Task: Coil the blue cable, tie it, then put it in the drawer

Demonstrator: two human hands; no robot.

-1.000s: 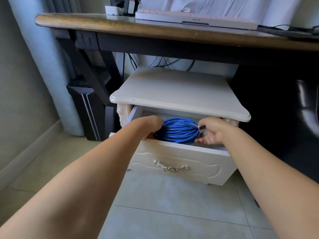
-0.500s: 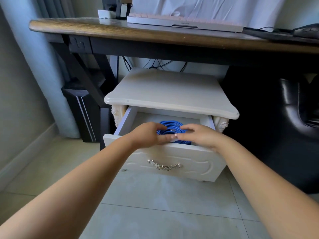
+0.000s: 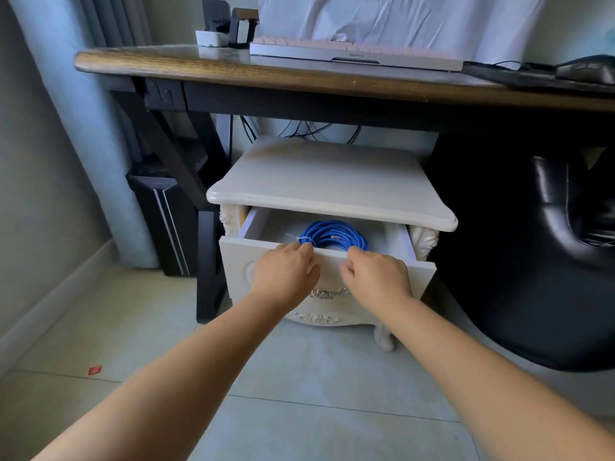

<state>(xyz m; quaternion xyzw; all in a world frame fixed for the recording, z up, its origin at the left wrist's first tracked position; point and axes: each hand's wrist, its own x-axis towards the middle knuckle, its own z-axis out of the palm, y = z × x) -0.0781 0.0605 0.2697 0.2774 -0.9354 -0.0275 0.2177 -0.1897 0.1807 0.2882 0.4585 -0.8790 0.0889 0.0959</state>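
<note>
The bare left forearm (image 3: 199, 377) comes in from 7 o'clock and the bare right forearm (image 3: 482, 367) from 5 o'clock, both stretched forward and converging near the centre. The bare left hand (image 3: 286, 274) lies just at 9 o'clock of the bare right hand (image 3: 376, 277), a narrow gap between them. Both hands are palm-down with wrists straight, fingers curled downward and thumbs pointing inward. The fingertips are hidden, so any grip cannot be told.

Pale grey tiled floor (image 3: 316, 377), with a small red scrap (image 3: 95, 370) at the left. Plain wall (image 3: 33, 194) and light blue curtain (image 3: 86, 144) beside a wood-topped, dark-framed desk (image 3: 199, 66) (keyboard (image 3: 356, 53) and mouse (image 3: 585, 68) on top). Partly beneath it, a white nightstand (image 3: 329, 181) between a black computer tower (image 3: 166, 221) and a black leather chair (image 3: 549, 261). Soft, cool light throughout.
</note>
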